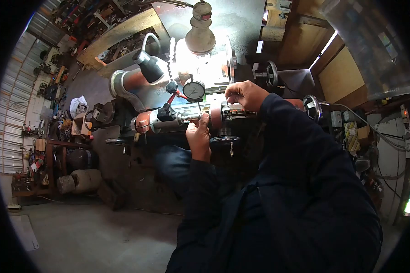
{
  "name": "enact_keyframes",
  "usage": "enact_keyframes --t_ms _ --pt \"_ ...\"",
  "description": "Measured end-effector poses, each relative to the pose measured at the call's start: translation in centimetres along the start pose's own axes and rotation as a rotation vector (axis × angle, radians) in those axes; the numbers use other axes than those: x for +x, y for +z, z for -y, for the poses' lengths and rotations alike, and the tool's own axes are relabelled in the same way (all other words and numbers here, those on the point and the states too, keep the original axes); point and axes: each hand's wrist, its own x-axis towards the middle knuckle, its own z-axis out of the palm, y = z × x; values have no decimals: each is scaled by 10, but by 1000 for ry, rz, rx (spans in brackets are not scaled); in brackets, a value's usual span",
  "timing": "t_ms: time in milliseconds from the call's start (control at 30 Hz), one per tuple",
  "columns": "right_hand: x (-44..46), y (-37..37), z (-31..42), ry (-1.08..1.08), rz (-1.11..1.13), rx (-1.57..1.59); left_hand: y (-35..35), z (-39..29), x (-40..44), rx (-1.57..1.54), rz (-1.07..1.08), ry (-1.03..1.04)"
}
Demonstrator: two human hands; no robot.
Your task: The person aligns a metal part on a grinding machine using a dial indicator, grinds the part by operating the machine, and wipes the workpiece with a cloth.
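Note:
My left hand [199, 139] is at the middle of a machine, its fingers closed at a metal shaft [188, 117] just below a round dial gauge [194, 89]. What it pinches is too small to make out. My right hand [247, 94] is held over the shaft to the right of a reddish round part [216, 117], fingers curled together; anything inside them is hidden. The gauge hangs on a red arm [172, 98] fixed to a black base [166, 113] on the machine.
Two lamps, a dark one [149, 66] and a pale one [200, 36], stand over the machine. Handwheels are at the lower front [225, 139], the right end [311, 108] and the back right [272, 74]. A gas cylinder [87, 180] lies at left.

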Motion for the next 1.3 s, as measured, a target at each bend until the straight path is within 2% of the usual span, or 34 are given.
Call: enact_keyframes --t_ms 133,300,500,700,833,933,1033,1167,1200,1300 --pt "1 1 -2 -56 10 -18 -5 1 1 -21 95 50" --pt "2 0 -3 -62 14 11 -8 10 4 -15 101 90" --pt "3 0 -5 -4 39 39 -9 11 3 -25 113 99" --pt "13 1 -15 61 163 145 -17 20 8 -10 128 106" --pt "18 -1 -17 189 275 286 -17 19 8 6 120 106" --pt "17 -5 -16 45 257 81 -17 21 9 27 100 132" --pt "13 0 -15 10 174 -46 -16 19 8 45 112 148" --pt "7 6 -7 41 98 -14 -20 23 9 9 133 126" --pt "7 9 -8 -20 61 10 -21 23 8 -7 146 110" --pt "5 8 -5 -22 65 -48 -21 22 8 -21 156 99"
